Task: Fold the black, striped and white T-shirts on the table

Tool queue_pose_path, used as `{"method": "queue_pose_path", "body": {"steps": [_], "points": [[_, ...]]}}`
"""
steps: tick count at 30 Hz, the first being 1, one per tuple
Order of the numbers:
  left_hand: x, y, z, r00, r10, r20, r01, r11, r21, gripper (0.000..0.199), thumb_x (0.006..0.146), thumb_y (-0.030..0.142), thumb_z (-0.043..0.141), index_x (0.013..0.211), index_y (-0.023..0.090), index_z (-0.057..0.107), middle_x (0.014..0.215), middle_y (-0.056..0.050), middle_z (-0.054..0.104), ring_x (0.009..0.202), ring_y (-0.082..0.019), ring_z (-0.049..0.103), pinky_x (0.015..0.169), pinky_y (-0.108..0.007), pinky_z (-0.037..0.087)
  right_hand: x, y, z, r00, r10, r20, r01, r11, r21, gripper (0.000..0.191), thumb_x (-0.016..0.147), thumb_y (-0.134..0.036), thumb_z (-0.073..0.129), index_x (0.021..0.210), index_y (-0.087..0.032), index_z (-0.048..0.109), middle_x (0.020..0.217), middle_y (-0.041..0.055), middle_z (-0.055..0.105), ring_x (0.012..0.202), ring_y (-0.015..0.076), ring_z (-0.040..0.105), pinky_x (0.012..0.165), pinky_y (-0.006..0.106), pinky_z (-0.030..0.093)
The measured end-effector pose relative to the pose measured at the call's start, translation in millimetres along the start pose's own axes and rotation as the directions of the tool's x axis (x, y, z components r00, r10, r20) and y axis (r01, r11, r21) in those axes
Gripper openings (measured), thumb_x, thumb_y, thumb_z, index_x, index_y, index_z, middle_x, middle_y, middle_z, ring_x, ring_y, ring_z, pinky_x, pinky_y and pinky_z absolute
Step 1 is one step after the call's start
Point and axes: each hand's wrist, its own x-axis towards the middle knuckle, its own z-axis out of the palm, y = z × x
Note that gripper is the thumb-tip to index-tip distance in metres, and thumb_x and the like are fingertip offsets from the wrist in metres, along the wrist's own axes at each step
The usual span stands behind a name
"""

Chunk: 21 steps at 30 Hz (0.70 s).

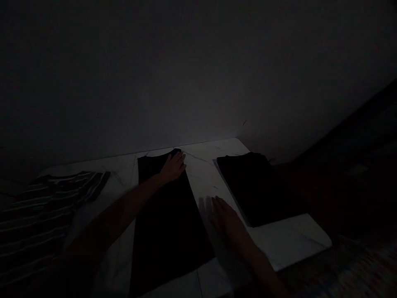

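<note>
Head view, very dim: can make out a black garment point(169, 231) lying flat in the middle of a marble-patterned table point(288, 244), between a striped garment point(46, 211) at the left and a dark rectangular cloth point(263, 190) at the right. Judging by the straight long sides, looks already narrowed lengthwise, with no crosswise fold visible yet; cannot tell the layers beneath in such dark fabric. At the right, seems more finished, squared off, with a thin pale strip along the left side. At the left, looks looser, with uneven stripes and no squared edges.

Reaching diagonally over the black garment, can see the left hand point(172, 167) laid palm down near its far right corner, with fingers somewhat spread and nothing visibly gripped. Lower and nearer, between the black garment and the dark rectangular cloth, find the right hand point(226, 217) with fingers extended, pinching nothing visible, beside its own shadow point(204, 203); cannot tell whether touching the table
</note>
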Motion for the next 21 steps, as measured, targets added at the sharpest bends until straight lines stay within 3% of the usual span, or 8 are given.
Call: {"method": "queue_pose_path", "body": {"steps": [2, 4, 8, 11, 15, 21], "points": [[-35.2, 14.5, -5.2, 0.996, 0.081, 0.034, -0.080, 0.996, -0.023, 0.059, 0.106, 0.043, 0.028, 0.157, 0.014, 0.032, 0.165, -0.016, 0.031, 0.153, -0.032, 0.024, 0.121, -0.057, 0.024, -27.0, 15.3, -8.8, 0.988, 0.086, -0.130, -0.079, 0.995, 0.057, 0.046, 0.100, -0.034, 0.052, 0.144, -0.020, 0.054, 0.137, 0.0168, 0.063, 0.124, 0.0289, 0.062, 0.101, 0.047, 0.054], [-78.5, 31.3, -6.9, 0.988, 0.143, 0.059, -0.141, 0.989, -0.036, 0.058, 0.106, 0.045, 0.028, 0.156, 0.015, 0.034, 0.165, -0.015, 0.031, 0.154, -0.031, 0.023, 0.121, -0.056, 0.024, -53.7, 15.4, -8.9, 0.979, 0.091, -0.180, -0.072, 0.992, 0.106, 0.039, 0.099, -0.033, 0.053, 0.135, -0.022, 0.061, 0.126, 0.0134, 0.069, 0.113, 0.0259, 0.068, 0.095, 0.042, 0.058], [-165.0, 69.2, -5.7, 0.979, 0.196, 0.050, -0.194, 0.980, -0.050, 0.058, 0.106, 0.047, 0.032, 0.157, 0.019, 0.032, 0.166, -0.013, 0.030, 0.155, -0.029, 0.019, 0.123, -0.055, 0.019, -85.9, -16.3, 8.1, 0.984, -0.010, -0.179, 0.028, 0.995, 0.098, 0.035, 0.093, -0.028, 0.062, 0.128, -0.023, 0.065, 0.116, 0.0114, 0.070, 0.104, 0.0245, 0.068, 0.088, 0.039, 0.060], [-208.8, 96.7, -5.9, 0.974, 0.217, 0.069, -0.211, 0.974, -0.085, 0.060, 0.105, 0.046, 0.038, 0.159, 0.022, 0.029, 0.167, -0.011, 0.026, 0.155, -0.029, 0.017, 0.123, -0.056, 0.015, -88.1, -40.1, 20.7, 0.977, -0.138, -0.161, 0.142, 0.990, 0.016, 0.043, 0.086, -0.024, 0.071, 0.129, -0.023, 0.065, 0.125, 0.0127, 0.068, 0.113, 0.0278, 0.064, 0.092, 0.043, 0.057], [-233.4, 122.4, -9.0, 0.955, 0.277, 0.103, -0.257, 0.952, -0.167, 0.061, 0.103, 0.042, 0.046, 0.159, 0.027, 0.028, 0.167, -0.006, 0.029, 0.155, -0.030, 0.019, 0.124, -0.059, 0.012, -84.1, -47.2, 33.1, 0.952, -0.272, -0.142, 0.258, 0.960, -0.110, 0.046, 0.082, -0.016, 0.074, 0.127, -0.024, 0.066, 0.132, 0.0112, 0.067, 0.122, 0.0299, 0.059, 0.098, 0.047, 0.054], [-244.0, 140.2, -16.6, 0.940, 0.335, 0.069, -0.308, 0.916, -0.256, 0.054, 0.101, 0.037, 0.050, 0.154, 0.029, 0.039, 0.161, -0.005, 0.041, 0.152, -0.029, 0.028, 0.124, -0.057, 0.015, -90.7, -24.4, 48.2, 0.955, -0.249, -0.159, 0.240, 0.968, -0.077, 0.050, 0.083, 0.000, 0.057, 0.124, -0.026, 0.069, 0.124, 0.0081, 0.070, 0.114, 0.0233, 0.065, 0.094, 0.039, 0.057]]}}
